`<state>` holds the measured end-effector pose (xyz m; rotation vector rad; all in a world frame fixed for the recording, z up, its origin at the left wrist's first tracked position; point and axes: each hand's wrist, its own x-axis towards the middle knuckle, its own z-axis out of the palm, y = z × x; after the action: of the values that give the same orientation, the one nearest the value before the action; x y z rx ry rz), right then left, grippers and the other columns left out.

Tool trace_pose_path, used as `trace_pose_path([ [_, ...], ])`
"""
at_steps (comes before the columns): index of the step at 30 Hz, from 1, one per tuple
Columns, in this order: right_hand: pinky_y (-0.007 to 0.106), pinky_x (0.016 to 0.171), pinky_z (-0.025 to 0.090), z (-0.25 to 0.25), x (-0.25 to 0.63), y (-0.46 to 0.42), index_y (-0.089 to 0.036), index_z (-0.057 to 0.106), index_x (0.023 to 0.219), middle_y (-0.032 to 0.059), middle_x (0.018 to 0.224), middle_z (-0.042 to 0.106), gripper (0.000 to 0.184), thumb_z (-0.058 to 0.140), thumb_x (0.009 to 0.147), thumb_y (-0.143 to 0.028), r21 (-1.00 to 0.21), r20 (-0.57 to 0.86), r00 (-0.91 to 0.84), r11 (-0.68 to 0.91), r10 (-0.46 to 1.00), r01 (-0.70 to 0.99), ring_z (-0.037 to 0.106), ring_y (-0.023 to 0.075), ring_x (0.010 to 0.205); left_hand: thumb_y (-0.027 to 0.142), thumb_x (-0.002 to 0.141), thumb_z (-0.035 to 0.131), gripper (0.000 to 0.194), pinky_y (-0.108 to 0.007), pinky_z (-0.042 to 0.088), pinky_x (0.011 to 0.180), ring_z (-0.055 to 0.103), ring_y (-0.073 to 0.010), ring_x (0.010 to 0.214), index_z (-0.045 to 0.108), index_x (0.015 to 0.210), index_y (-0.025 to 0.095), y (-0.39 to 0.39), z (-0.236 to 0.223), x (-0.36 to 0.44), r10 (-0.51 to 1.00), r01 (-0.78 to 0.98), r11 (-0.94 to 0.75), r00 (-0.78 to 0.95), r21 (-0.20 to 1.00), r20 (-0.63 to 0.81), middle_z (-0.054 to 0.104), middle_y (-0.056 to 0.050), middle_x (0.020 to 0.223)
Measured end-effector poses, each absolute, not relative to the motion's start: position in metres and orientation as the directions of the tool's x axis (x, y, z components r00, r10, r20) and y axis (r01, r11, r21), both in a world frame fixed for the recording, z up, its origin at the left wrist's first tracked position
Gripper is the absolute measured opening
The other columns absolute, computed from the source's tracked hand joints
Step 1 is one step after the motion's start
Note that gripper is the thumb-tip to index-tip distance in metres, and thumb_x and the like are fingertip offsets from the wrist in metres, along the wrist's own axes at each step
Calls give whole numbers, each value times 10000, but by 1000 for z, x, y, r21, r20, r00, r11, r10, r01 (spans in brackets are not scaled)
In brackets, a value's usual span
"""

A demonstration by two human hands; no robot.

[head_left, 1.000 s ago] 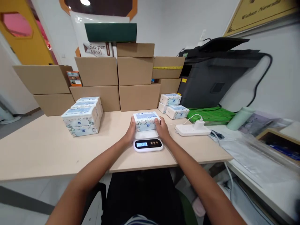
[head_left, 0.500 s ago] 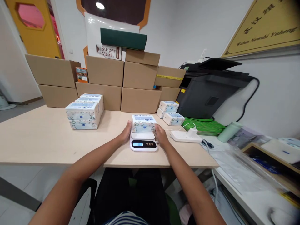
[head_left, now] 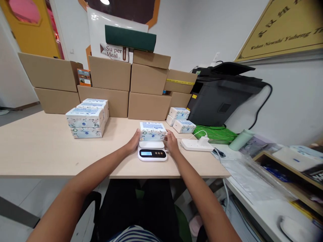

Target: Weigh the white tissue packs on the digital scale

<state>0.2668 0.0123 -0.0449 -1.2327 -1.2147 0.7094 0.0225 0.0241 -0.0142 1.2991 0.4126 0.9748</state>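
A white pack of tissues (head_left: pixel 152 131) with blue print and a floral pattern sits on the platform of a white kitchen scale (head_left: pixel 152 158). The scale's small display is lit, but its digits are hard to read. My left hand (head_left: pixel 133 141) is against the pack's left side, thumb near its edge. On the other side, the fingers of my right hand (head_left: pixel 172 141) press near the pack's right end. Both hands hold the pack between them; the far fingertips are hidden. To the left stands a two-layer stack of tissue packs (head_left: pixel 85 117).
Several more tissue packs (head_left: pixel 184 127) lie at the back right, near a white power strip (head_left: pixel 196 145). Cardboard boxes (head_left: pixel 148 106) line the table's back edge. A black printer (head_left: pixel 222 101) stands to the right, with a green cup (head_left: pixel 241 140) in front.
The view has shifted slightly, moving the scene a little left and up. The digits on the scale's display look different. Hands and pack keep nearly the same place on the scale.
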Motion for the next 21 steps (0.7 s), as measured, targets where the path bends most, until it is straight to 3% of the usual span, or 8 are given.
trace_pose_path([
  [5,525,1081,544,-39,264,10,-180,681,1475,85,932,795,952,408,911,-896,-934,337,367,261,867,242,756,331,996,736,1104,339,736,-627,190,1417,448,-400,1640,729,1403,189,26,-11,22,900,-341,-92,375,935,225,743,-155,1503],
  [8,513,1060,561,-38,263,9,-180,690,1482,84,929,801,977,363,921,-910,-936,338,380,263,861,236,766,327,1000,660,1141,267,708,-619,166,1422,383,-399,1676,769,1264,177,29,-8,21,967,-275,-102,198,956,160,779,-151,1444],
  [10,511,1070,563,-37,261,9,-179,703,1473,98,981,819,978,368,921,-914,-937,334,383,261,861,230,768,327,1030,647,1144,273,686,-616,201,1415,366,-397,1684,771,1239,184,31,-8,20,975,-263,-100,168,960,147,785,-142,1432],
  [17,475,1087,569,-41,261,14,-191,666,1543,125,1182,842,969,379,953,-904,-947,317,357,274,879,166,768,306,1127,647,1140,324,635,-532,263,1398,385,-370,1677,739,1314,199,39,-14,17,989,-237,-81,102,968,108,654,-138,1615],
  [21,449,1024,587,-43,263,17,-160,667,1549,119,1070,841,1043,388,923,-946,-947,320,369,288,873,139,773,293,1055,616,1149,337,629,-488,311,1372,403,-360,1668,690,1400,161,41,-15,16,993,-237,-64,77,969,84,582,-186,1675],
])
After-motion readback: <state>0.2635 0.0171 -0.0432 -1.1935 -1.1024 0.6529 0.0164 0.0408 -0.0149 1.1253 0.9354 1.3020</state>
